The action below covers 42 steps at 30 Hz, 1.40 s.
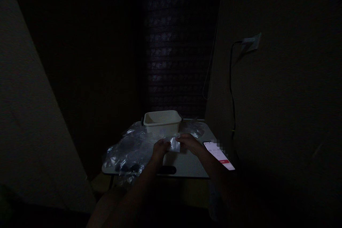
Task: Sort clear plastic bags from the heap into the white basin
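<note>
Left hand (160, 146) and right hand (187, 141) pinch a small, shiny, translucent plastic packet (175, 145), probably light, soft, slippery; best held by opposite edges.

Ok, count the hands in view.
2: the left hand on the left of the small shiny packet, the right hand on its right, both nearer than the white tub. Darkness could hide others.

Everything is being shown dimly, dark areas being roughened by grain. Right of the right hand (189, 141), a strong glow is being given off by the phone (217, 155), partly masked by pixel blocks (220, 146). Glints are being returned by the packet (175, 145) between it and the left hand (160, 146), and by plastic (127, 149) farther left; beyond, the blind (160, 46) is being faintly lit.
</note>
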Each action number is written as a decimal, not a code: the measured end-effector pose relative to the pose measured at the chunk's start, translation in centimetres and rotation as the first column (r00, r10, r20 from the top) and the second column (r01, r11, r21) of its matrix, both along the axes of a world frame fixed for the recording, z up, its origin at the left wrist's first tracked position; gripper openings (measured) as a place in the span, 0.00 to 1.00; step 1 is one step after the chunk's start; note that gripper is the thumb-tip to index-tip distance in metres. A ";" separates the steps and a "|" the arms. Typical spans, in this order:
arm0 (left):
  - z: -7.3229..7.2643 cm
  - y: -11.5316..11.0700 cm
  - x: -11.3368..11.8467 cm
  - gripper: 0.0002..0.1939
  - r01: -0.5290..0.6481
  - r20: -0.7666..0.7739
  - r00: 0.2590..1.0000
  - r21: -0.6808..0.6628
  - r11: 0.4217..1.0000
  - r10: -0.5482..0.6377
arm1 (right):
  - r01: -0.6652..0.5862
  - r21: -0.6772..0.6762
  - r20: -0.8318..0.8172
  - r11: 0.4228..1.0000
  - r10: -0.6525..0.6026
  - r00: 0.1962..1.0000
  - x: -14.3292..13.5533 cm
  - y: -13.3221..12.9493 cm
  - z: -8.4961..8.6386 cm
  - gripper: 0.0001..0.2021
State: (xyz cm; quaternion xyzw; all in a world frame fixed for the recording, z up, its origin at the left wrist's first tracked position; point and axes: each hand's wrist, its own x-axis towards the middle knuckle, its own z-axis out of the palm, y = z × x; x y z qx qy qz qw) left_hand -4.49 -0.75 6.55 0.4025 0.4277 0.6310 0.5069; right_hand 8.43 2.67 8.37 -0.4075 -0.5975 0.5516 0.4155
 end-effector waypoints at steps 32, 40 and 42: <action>0.9 8.6 -10.5 0.29 -0.332 -0.321 0.891 0.026 0.943 0.322 | 0.220 0.305 0.044 0.926 -0.245 0.969 -4.1 11.2 5.4 0.09; 0.7 6.7 -10.4 0.27 -0.315 -0.367 0.876 0.054 0.948 0.312 | 0.017 0.206 0.190 0.978 -0.058 0.980 -7.6 11.1 3.1 0.06; 0.6 6.6 -10.4 0.27 -0.317 -0.379 0.869 0.066 0.946 0.317 | -0.012 0.175 0.224 0.985 -0.028 0.974 -8.1 11.0 2.5 0.06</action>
